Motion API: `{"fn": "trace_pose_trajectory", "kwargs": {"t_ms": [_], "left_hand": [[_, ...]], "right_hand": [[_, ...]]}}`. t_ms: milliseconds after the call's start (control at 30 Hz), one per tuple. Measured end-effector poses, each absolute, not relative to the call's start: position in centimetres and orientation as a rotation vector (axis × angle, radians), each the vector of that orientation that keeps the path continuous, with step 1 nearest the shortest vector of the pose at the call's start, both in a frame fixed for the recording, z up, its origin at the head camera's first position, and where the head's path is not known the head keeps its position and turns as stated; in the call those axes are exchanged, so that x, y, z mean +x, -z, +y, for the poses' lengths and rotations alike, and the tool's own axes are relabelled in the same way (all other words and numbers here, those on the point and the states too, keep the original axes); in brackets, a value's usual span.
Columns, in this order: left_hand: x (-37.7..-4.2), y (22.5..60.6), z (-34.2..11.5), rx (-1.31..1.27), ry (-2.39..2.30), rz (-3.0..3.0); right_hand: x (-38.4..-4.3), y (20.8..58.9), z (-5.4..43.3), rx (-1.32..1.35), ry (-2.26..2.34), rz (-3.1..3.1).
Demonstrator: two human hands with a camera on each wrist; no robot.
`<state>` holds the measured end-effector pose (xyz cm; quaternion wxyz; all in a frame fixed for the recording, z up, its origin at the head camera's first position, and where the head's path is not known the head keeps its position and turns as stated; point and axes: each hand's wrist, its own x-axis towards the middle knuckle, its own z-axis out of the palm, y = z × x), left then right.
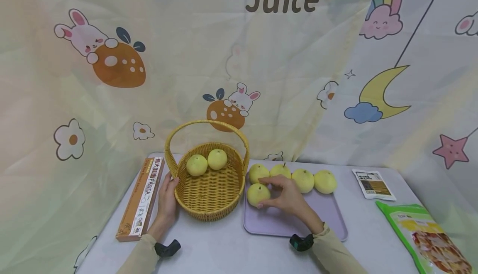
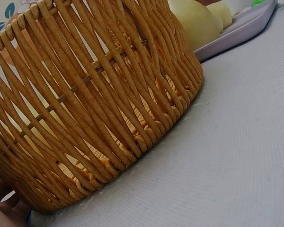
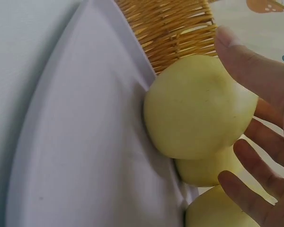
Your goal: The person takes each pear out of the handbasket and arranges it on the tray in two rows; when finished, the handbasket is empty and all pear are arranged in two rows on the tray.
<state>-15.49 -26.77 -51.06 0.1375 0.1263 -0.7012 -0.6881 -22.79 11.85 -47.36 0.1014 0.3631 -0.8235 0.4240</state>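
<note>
Extends beige cloth-sleeved arms (image 1: 141, 256) forward. Reaches out bare left hand (image 1: 167, 199). Curves bare right hand (image 1: 286, 196), thumb (image 1: 268, 203) opposite forefinger (image 1: 269, 179).

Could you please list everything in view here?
Table: 1, white, centre
Backdrop: 1, cream, behind table
Tray: 1, lavender, right of centre
Wicker basket: 1, golden, left of tray
Fruits: 7, pale yellow, two in basket, five at tray
Pasta box: 1, brown-white, left of basket
Packet: 1, white-brown, right of tray
Bag: 1, green-yellow, near packet
Sleeves: 2, beige, lower edge
Wrist cameras: 2, black, by sleeves
Left grip: 1, bare, at basket
Right grip: 1, bare, around front tray fruit
</note>
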Motion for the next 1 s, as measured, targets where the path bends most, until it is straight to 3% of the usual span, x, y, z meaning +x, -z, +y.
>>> {"fn": "trace_pose_trajectory", "kwargs": {"t_ms": [633, 1000], "left_hand": [[-15.6, 51.1, -27.1, 0.384, 2.002, -2.025], [-15.5, 51.2, -26.9, 0.360, 2.005, -2.030]], "right_hand": [[-21.8, 42.3, 9.7, 1.145, -1.487, -2.173], [-20.7, 40.8, 5.6, 1.377, -1.664, -2.091]]}}
